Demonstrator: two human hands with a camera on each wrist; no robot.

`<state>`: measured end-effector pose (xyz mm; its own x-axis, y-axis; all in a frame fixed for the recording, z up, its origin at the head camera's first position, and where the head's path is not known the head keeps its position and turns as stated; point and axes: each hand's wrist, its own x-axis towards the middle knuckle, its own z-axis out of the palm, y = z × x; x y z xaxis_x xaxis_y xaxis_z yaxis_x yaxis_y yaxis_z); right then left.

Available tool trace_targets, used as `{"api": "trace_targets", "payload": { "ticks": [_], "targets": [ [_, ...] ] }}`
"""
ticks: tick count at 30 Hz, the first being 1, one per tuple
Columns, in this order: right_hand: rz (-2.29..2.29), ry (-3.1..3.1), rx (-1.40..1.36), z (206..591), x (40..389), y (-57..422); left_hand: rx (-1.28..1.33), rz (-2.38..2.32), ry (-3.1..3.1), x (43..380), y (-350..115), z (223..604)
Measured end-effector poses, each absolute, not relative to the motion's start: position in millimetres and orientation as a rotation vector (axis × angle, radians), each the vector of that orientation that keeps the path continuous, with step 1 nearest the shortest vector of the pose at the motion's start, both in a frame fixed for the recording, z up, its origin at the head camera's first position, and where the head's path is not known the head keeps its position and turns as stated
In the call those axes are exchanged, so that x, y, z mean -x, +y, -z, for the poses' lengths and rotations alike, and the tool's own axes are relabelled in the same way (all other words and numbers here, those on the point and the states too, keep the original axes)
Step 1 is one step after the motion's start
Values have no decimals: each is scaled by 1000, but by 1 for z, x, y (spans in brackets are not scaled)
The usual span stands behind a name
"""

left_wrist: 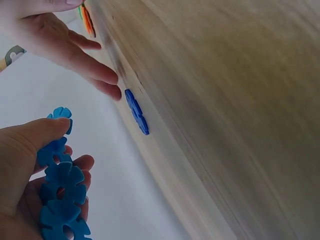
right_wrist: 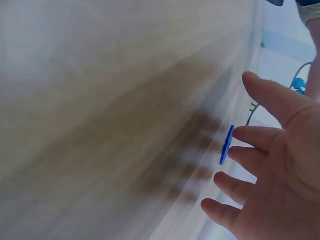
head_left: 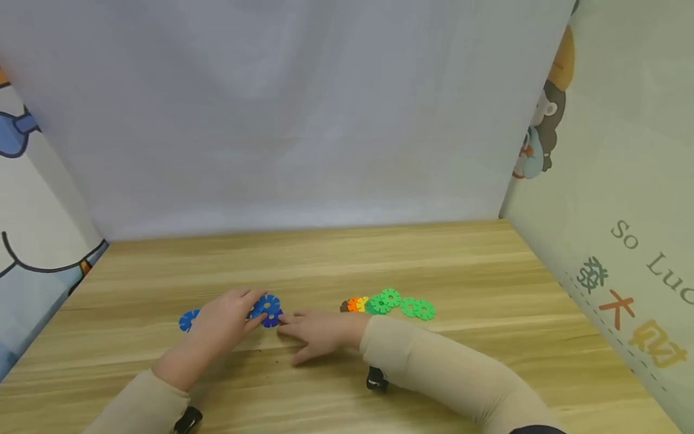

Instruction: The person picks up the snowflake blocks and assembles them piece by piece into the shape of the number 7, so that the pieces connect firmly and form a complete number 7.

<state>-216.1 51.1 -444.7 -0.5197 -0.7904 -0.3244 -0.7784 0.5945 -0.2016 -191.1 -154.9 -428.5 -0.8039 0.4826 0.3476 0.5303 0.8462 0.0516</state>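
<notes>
My left hand [head_left: 225,319] holds a chain of linked light-blue snowflake discs [left_wrist: 62,180], thumb on one side and curled fingers on the other. In the left wrist view the chain is raised off the table. One end [head_left: 187,320] shows left of the hand in the head view. A darker blue snowflake disc [left_wrist: 136,111] lies flat on the wood, partly behind the chain's right end [head_left: 268,303] from above. My right hand [head_left: 322,331] has its fingers spread low over the table, fingertips at that disc's edge. Whether they touch it I cannot tell.
Right of my right hand, a row of snowflake discs lies on the wooden table [head_left: 303,259]: a brown disc [head_left: 344,306], an orange disc [head_left: 353,304], a yellow disc [head_left: 362,304] and several green discs [head_left: 390,296]. A pale cloth [head_left: 303,120] hangs behind the table.
</notes>
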Motion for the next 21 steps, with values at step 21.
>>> {"api": "trace_targets", "payload": {
  "ticks": [21],
  "targets": [
    [235, 2710, 1011, 421, 214, 113, 771, 190, -2776, 185, -123, 429]
  ]
}}
